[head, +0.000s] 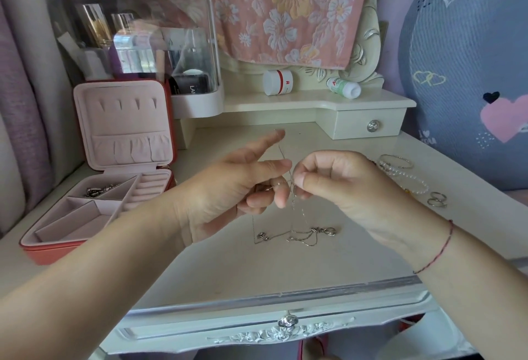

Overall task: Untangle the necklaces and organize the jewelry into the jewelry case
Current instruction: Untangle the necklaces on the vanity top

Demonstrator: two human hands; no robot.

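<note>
The untangling step is judged in hand. The necklaces [300, 235] are pinched by the right hand [337, 185] and gripped by the left hand [240, 185], with the pendants resting on the worktop [285, 271]. The jewelry case [57, 245] lies open at left. Next, the strands must be eased apart gently.

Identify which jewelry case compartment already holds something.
The far triangular compartment beside the ring rolls: small silver pieces lie in it; the nearer ones show only lining.
</note>
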